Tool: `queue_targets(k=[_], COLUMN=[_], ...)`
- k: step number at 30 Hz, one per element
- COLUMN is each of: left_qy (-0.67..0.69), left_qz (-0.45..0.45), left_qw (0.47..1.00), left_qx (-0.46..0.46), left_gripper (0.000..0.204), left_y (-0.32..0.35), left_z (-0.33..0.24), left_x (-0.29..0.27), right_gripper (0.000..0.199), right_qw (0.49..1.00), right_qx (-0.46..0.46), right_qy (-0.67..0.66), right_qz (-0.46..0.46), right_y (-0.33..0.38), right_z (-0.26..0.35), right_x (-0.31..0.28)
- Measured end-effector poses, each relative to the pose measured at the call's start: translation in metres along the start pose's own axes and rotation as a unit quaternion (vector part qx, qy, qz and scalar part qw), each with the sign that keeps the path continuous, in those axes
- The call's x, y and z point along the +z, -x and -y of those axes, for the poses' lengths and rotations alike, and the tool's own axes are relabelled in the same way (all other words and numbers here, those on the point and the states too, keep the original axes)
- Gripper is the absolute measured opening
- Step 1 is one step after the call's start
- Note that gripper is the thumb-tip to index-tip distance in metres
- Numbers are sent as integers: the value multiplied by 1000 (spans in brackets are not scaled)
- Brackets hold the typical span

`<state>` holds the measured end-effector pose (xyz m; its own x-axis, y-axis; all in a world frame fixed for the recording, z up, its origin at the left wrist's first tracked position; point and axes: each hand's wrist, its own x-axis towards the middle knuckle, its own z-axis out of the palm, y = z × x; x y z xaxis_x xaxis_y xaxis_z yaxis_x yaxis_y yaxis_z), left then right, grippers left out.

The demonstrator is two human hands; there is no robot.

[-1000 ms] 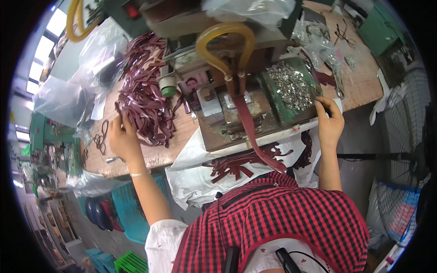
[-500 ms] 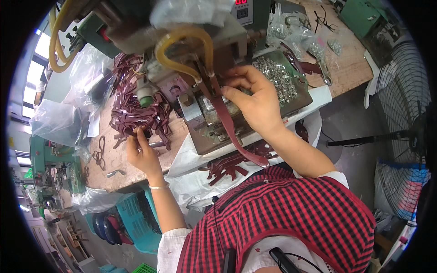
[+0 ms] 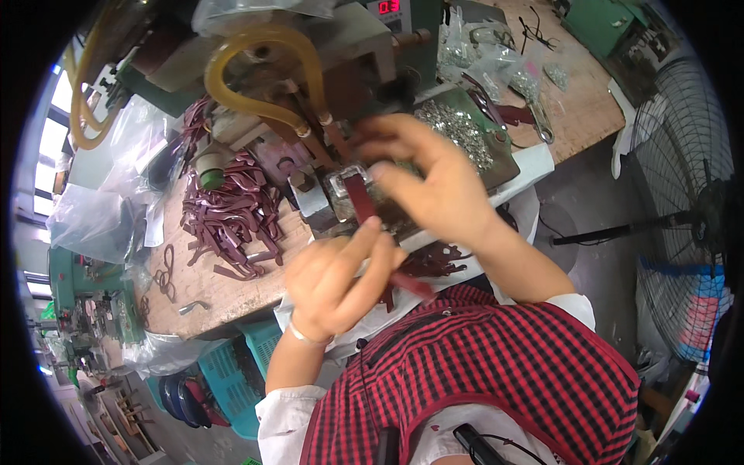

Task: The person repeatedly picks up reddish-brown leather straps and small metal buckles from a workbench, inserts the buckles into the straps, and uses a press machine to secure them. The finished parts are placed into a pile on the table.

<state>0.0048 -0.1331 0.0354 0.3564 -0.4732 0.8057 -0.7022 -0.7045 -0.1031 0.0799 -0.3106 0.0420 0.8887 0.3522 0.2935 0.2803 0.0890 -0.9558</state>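
Observation:
A dark red strap (image 3: 359, 197) lies with its upper end at a clear or shiny rectangular piece (image 3: 338, 183) under the machine's two metal arms (image 3: 312, 144). My left hand (image 3: 333, 283) is closed on the strap, thumb and fingers pinched along its middle; a loose end (image 3: 415, 287) sticks out below toward my apron. Beside the strap's upper end is my right hand (image 3: 442, 182), somewhat blurred, its thumb and fingers apart with nothing seen between them. A yellow hose (image 3: 263, 39) loops over the machine's arms.
A heap of dark red straps (image 3: 232, 209) covers the bench to the left. Small shiny metal parts (image 3: 457, 132) fill a tray at the right. More straps (image 3: 434, 260) rest on white cloth near my apron. A black fan (image 3: 682, 209) stands at far right.
My left hand has moved from the strap heap to the strap at the machine. My right hand's fingers have come off the strap's upper end. The display on the machine has changed.

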Motion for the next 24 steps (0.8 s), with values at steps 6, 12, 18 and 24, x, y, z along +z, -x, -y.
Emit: queue_targets(k=[6,12,18,24], left_qy=[16,27,87,-116], left_qz=[-20,-62,-12,159], left_qw=[1000,998,990,950], left_qx=[3,-10,-115,-243], left_gripper=[23,23,22,26], left_y=[14,16,18,93], left_z=[6,9,-11,22], left_x=[21,27,3,-82], right_gripper=[27,15,17,22], right_qw=[831,832,866,928], right_qx=[-35,-76,-57,14], right_qy=[528,511,455,158], right_qz=[-171,-201,-200,-336], right_y=[10,14,-1,28], right_z=[-110,-122,-112,-110], right_x=[-88,-93,-79,-90])
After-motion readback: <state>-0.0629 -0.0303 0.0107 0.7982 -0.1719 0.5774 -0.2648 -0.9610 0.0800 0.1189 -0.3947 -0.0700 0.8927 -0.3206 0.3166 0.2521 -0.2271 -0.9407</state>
